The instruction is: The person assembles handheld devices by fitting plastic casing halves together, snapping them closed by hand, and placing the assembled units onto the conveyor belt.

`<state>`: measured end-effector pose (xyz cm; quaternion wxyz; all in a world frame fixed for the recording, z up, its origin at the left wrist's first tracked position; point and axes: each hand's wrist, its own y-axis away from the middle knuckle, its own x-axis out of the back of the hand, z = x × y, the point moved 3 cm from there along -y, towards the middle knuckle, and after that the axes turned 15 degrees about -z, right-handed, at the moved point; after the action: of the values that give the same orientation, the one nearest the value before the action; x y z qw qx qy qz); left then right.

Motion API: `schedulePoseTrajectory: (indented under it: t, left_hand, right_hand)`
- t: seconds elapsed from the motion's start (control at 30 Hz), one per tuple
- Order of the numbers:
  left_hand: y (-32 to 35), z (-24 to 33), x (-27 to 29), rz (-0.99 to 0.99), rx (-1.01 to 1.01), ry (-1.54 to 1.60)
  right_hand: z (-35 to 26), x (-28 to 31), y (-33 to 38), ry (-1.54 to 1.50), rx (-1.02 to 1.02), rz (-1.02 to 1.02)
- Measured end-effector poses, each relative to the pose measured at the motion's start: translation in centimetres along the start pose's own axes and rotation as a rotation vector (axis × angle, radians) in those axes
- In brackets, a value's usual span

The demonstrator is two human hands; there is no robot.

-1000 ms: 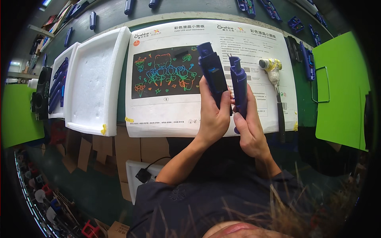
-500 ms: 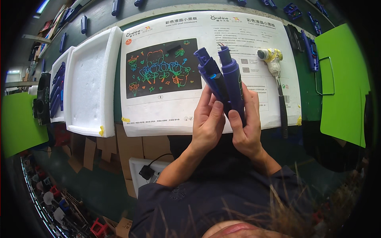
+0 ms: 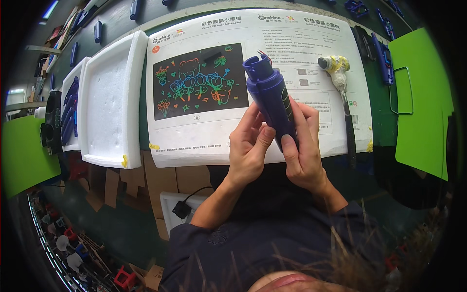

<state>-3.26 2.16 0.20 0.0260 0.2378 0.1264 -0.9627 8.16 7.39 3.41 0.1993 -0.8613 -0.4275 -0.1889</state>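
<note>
In front of me, over a white printed board sheet (image 3: 204, 138), a dark blue plastic tube-shaped housing (image 3: 270, 97) is held between both hands. It tilts up and away, its narrower notched end at the top. A few thin wires (image 3: 265, 53), one of them red, stick out there. A seam runs lengthwise, so two shells appear to lie together. My left hand (image 3: 250, 151) grips the lower left side with its thumb in front. My right hand (image 3: 304, 151) closes round the lower right side, thumb on the front. The palms' inner sides are hidden.
Right of my hands lies a hammer (image 3: 348, 121) with a tape-wrapped head. White foam trays (image 3: 107, 102) stand at left, the smaller holding blue parts (image 3: 70, 112). More blue casings (image 3: 382, 58) lie along the far and right edges. Green panels (image 3: 421, 102) flank both sides.
The two blue shells, side by side and slightly apart before, now sit together as one tube. Both hands keep their hold, and the housing's top has tipped left.
</note>
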Motion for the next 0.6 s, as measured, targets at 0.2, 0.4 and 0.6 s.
schedulePoseTrajectory:
  t: [0.2, 0.4, 0.6]
  left_hand:
    - [-0.4, 0.4, 0.1, -0.01, 0.056, -0.083]
    - [-0.3, 0.7, 1.1, -0.04, 0.076, -0.095]
    - [-0.7, 2.4, 1.7, -0.075, 0.092, -0.219]
  right_hand:
    - [0.1, 0.2, 0.0, 0.054, -0.013, -0.018]
    - [0.4, 0.2, -0.1, -0.013, 0.003, -0.064]
    - [0.6, 0.5, 0.4, -0.151, -0.024, -0.116]
